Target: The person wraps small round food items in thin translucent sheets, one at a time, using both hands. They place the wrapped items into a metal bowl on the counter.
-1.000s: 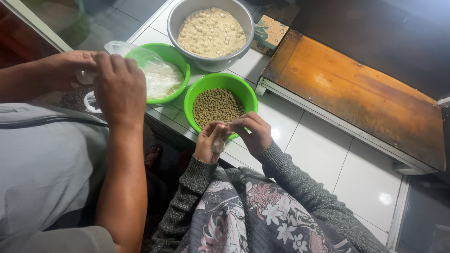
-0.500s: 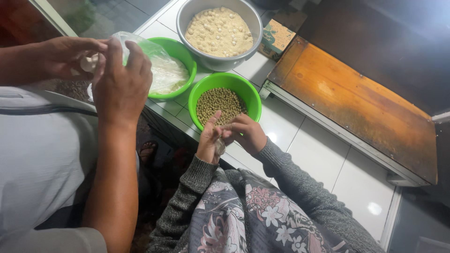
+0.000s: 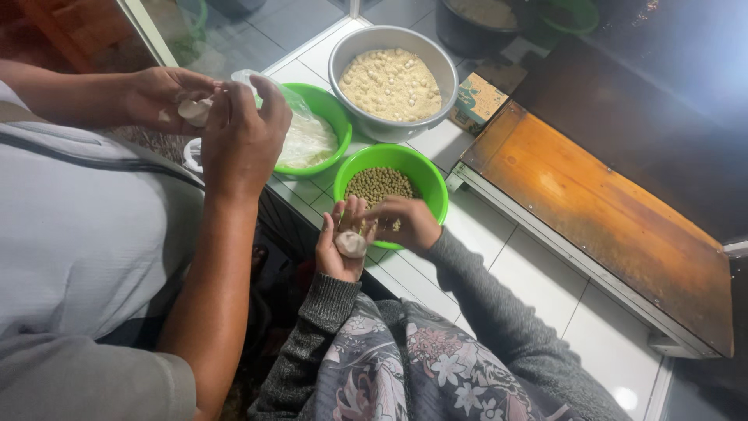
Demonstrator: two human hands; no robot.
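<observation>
Below the bean bowl, left hand [image 3: 336, 251]: cupped palm-up around the dough ball [image 3: 351, 243].
Right hand [image 3: 407, 224]: fingertips drawn together just above the dough ball; whether anything is pinched cannot be told.
Bean bowl [image 3: 427, 173]: green, holds small green beans, stands on the tiled counter [image 3: 538, 273].
Co-worker's hands [image 3: 243, 139]: closed around a pale dough piece [image 3: 192, 110], beside a second green bowl [image 3: 331, 117].
Metal bowl [image 3: 351, 48]: holds pale crumbs and balls.

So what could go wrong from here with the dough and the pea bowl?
1. The green bowl of peas sits near the counter edge; the right hand at its near rim might tip it.
2. The dough piece rests in the cupped left hand off the counter, so a slip would likely drop it.
</observation>
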